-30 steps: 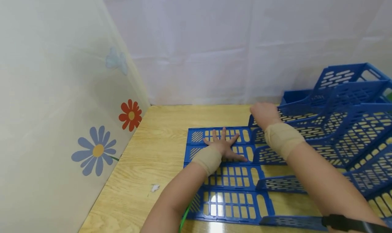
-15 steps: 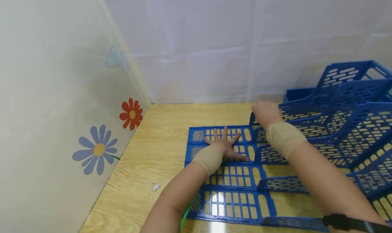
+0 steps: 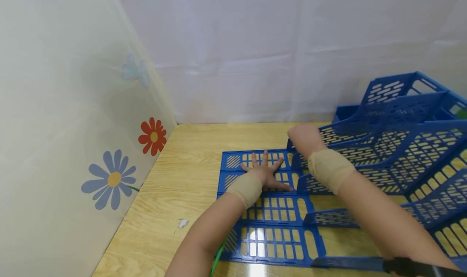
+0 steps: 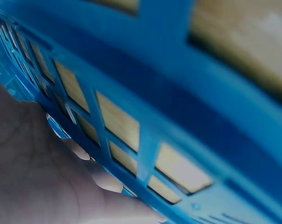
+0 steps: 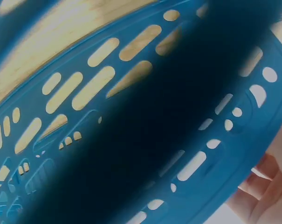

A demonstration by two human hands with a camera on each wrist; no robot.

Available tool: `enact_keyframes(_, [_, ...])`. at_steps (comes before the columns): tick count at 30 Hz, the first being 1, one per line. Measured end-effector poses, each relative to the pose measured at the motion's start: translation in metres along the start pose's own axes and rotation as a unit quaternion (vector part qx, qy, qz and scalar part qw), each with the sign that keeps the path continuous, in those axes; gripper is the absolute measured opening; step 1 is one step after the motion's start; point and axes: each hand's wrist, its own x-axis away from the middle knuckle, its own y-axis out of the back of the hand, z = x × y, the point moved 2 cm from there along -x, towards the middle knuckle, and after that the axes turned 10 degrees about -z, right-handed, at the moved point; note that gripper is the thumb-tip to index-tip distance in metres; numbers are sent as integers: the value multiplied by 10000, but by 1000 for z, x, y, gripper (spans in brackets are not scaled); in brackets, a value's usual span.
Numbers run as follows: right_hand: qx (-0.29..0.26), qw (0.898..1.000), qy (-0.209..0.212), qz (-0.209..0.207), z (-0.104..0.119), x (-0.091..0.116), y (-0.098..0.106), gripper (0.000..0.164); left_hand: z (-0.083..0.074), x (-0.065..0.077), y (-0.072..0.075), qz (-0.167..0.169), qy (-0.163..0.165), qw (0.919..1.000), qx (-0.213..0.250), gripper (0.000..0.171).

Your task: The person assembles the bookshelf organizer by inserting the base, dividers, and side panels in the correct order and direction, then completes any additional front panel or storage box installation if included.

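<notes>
A blue plastic file rack (image 3: 271,224) with slotted panels lies partly unfolded on the table. Fingers spread wide, my left hand (image 3: 264,176) rests on its flat grid panel, over the two far sections. In the left wrist view the palm (image 4: 38,172) is beside the grid's square openings. My right hand (image 3: 305,137) grips the farthest upright divider at its left end. Its fingers (image 5: 257,184) curl at the panel's edge in the right wrist view, where a dark blurred strip hides much of the panel. Several slotted dividers (image 3: 332,217) stand up right of the grid.
A white cloth (image 3: 237,66) hangs behind the wood-grain table (image 3: 164,180). On the left is a pale wall (image 3: 54,107) with flower decals. A green strip (image 3: 217,256) shows beside the left forearm, and a black strap (image 3: 405,265) at the lower right.
My right hand has moved a little to the left, and the rack's raised right part has shifted left with it. The left hand stays spread on the grid panel.
</notes>
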Motion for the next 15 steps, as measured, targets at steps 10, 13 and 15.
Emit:
enact_keyframes(10, [-859, 9954, -200, -370, -3, -7, 66, 34, 8, -13, 8, -6, -148, 9992, 365, 97])
enact_keyframes(13, [-918, 9945, -28, -508, 2, -13, 139, 49, 27, -14, 19, -136, -190, 9963, 828, 88])
enact_keyframes(15, [-815, 9951, -3, -560, -4, -9, 190, 60, 46, -10, 28, -356, -255, 9926, 1133, 81])
